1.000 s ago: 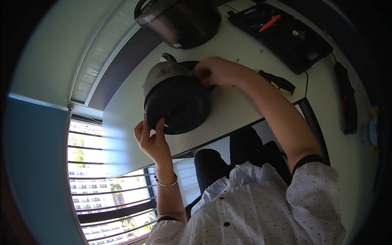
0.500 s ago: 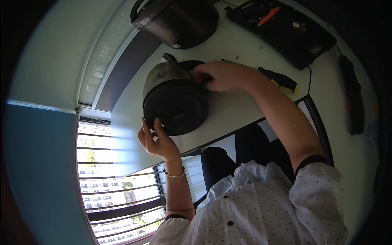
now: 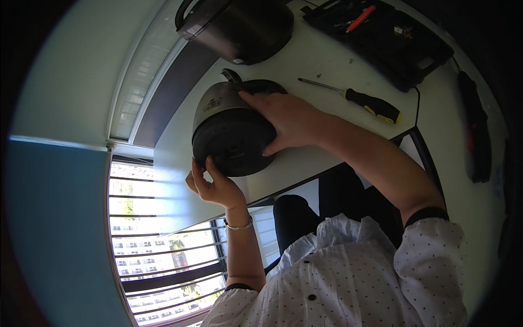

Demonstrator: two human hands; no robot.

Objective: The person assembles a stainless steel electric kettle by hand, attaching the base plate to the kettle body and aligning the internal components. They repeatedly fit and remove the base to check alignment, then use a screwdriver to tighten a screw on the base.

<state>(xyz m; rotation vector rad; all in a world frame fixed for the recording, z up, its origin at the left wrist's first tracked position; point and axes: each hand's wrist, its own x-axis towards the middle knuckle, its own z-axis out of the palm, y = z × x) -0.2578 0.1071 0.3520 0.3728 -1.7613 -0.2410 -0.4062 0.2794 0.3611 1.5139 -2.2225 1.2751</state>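
An electric kettle (image 3: 215, 106) with a silver body lies tipped on the table, its round black base (image 3: 234, 144) turned toward me. My left hand (image 3: 215, 188) pinches the lower left rim of that base between thumb and fingers. From the right, my right hand (image 3: 289, 121) wraps the kettle, with the thumb at the base's edge and the fingers over the body. Behind the body a dark curved part shows, half covered by the right hand. A screwdriver (image 3: 373, 104) with a black and yellow handle lies to the right, its shaft pointing left.
A large dark pot-like appliance (image 3: 239, 30) stands at the back left. An open black tool case (image 3: 381, 43) at the back right holds a red tool (image 3: 361, 18). Tiny loose pieces (image 3: 320, 75) lie on the white table (image 3: 321, 139). A long black object (image 3: 473, 128) is at far right.
My right hand, earlier curled at the kettle's right side, has spread its grip over the body and base edge. The base has turned slightly. The screwdriver's shaft now shows fully.
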